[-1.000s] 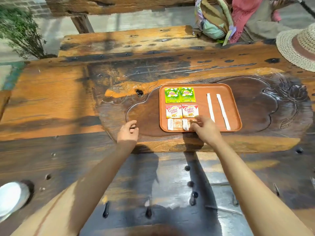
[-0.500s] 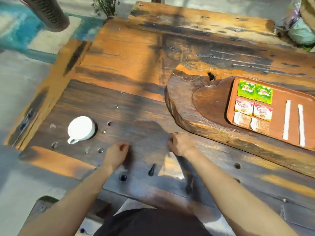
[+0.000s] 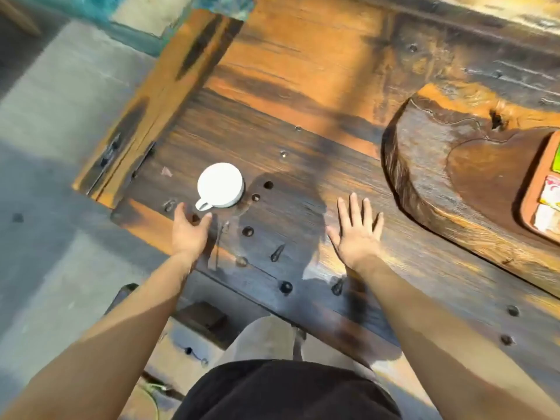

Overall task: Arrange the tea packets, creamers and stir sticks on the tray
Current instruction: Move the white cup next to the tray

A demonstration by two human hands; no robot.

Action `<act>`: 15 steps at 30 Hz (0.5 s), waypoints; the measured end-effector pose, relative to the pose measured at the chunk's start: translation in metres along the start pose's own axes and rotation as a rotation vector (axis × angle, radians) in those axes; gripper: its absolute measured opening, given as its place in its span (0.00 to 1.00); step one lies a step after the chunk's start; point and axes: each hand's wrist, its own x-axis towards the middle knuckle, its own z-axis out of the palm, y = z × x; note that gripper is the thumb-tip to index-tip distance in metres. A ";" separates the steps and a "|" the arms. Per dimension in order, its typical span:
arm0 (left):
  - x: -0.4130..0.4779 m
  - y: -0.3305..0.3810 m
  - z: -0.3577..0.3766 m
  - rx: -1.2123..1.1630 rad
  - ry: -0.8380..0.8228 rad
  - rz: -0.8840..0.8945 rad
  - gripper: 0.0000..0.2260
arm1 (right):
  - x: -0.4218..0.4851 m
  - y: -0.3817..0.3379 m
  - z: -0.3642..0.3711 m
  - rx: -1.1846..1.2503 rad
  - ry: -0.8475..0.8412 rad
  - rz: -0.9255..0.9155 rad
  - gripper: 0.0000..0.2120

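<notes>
Though packets blur unreadably | left hand spread near cup

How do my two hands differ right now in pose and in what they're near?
The left hand is cupped, thumb and fingers apart, reaching at the white cup by its handle; the right hand is spread flat with fingers splayed, palm down over bare wooden table. The left is close to the cup; the right is well apart from it. Both are empty.
</notes>
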 end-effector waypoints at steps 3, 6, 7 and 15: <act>0.011 0.003 -0.003 -0.063 -0.055 0.026 0.21 | 0.001 0.003 0.006 -0.010 0.016 0.003 0.31; 0.022 0.001 -0.002 -0.110 -0.097 0.062 0.08 | 0.002 0.005 0.009 0.010 0.042 0.004 0.31; 0.023 0.000 -0.002 -0.141 -0.120 0.063 0.05 | 0.002 0.005 0.010 0.013 0.047 0.005 0.31; 0.023 0.007 0.008 -0.377 -0.362 -0.003 0.08 | -0.001 0.023 0.010 -0.026 0.042 -0.104 0.30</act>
